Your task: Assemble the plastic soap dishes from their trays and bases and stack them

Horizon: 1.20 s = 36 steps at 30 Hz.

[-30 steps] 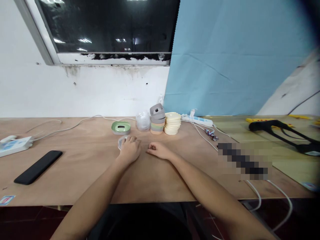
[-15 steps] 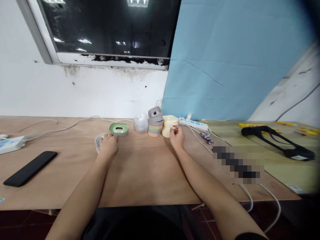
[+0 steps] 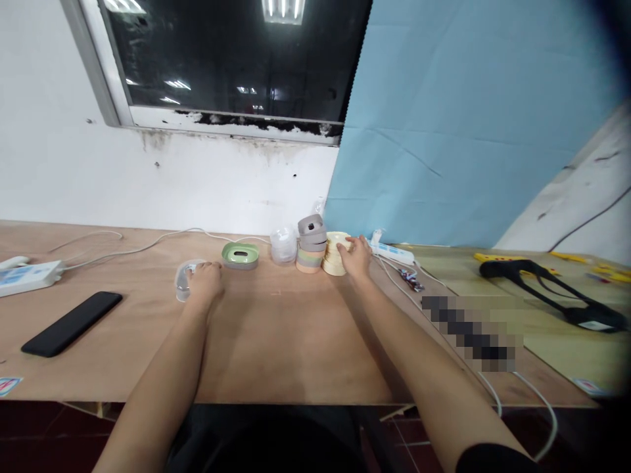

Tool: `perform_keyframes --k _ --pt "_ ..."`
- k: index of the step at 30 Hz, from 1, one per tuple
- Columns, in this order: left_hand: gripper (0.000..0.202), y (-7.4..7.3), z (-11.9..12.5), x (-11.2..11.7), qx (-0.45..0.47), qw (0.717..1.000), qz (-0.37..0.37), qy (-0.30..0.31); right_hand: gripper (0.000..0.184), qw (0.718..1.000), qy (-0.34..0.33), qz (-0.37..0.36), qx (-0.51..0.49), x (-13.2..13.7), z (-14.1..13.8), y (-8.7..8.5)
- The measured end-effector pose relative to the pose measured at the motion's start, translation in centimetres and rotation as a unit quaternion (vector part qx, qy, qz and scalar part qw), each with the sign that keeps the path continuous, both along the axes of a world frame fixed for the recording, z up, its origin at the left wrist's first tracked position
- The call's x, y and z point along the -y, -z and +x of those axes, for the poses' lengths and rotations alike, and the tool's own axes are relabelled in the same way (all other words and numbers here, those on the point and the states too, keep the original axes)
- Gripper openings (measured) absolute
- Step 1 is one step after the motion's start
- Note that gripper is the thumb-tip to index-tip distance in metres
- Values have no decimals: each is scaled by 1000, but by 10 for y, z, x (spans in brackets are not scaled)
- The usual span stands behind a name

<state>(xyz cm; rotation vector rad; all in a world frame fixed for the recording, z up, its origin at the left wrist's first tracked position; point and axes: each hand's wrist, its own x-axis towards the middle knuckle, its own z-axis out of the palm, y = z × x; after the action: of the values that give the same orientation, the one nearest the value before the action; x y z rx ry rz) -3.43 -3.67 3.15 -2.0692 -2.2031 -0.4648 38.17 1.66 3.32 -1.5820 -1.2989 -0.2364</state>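
I have both hands low over the wooden surface [image 3: 290, 348]; taking its bare middle as the clock's centre and the wall as twelve, the left hand [image 3: 204, 281] lies toward ten o'clock, fingers bent over the right side of a clear plastic container [image 3: 182, 289]. It touches the container, but I cannot tell from here whether it is gripping it or only resting there. My right hand [image 3: 357, 259] is at two o'clock, thumb and fingers parted and curved at the right side of a stack of cream pieces [image 3: 334, 264]; whether the fingers have hold of one I cannot make out. Just left of that stack, between twelve and one, I see a pile of orange, green and grey rings [image 3: 310, 257], its topmost grey piece tilted. A cluster of clear plastic pieces [image 3: 283, 248] sits right beside it at twelve. Between ten and eleven is a green oval dish [image 3: 240, 261] with a grey base, near my left fingertips but apart from them. Out at nine lies a flat black slab [image 3: 72, 324], with a white power strip [image 3: 29, 279] beyond it. A second power strip [image 3: 395, 253] lies at two, past my right hand, and a dark object at three is blurred out.
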Motion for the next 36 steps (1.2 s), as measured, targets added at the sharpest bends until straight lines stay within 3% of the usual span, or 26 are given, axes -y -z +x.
perform_keyframes --k 4,7,12,14,17,20,22,24,26,30,33,36 --pt "40 2 13 1 15 999 34 -16 31 998 -23 39 -41 -6 0 0" --pt "47 4 22 4 8 998 55 7 30 992 -38 92 -77 -4 0 -4" --pt "44 3 37 7 4 995 79 67 32 970 -23 227 -87 27 -18 -21" --pt "43 4 45 9 26 988 104 112 33 967 -37 240 -74 46 -36 -19" --pt "47 8 59 13 81 968 119 207 38 970 -110 206 -61 73 -71 2" --pt "63 14 72 19 162 935 101 300 34 955 -276 105 -14 93 -106 31" --pt "71 18 78 23 229 914 79 324 32 926 -375 21 27 101 -123 43" --pt "72 19 81 25 293 899 60 320 32 905 -423 -21 51 105 -132 48" --pt "68 19 82 24 345 885 54 309 35 908 -415 -31 49 106 -133 47" --pt "47 15 76 21 404 873 87 258 41 946 -324 -29 1 100 -122 41" --pt "41 11 71 22 379 894 101 215 39 956 -291 -23 -39 92 -114 37" --pt "45 8 70 25 312 925 96 195 37 949 -300 -90 -31 82 -109 36"
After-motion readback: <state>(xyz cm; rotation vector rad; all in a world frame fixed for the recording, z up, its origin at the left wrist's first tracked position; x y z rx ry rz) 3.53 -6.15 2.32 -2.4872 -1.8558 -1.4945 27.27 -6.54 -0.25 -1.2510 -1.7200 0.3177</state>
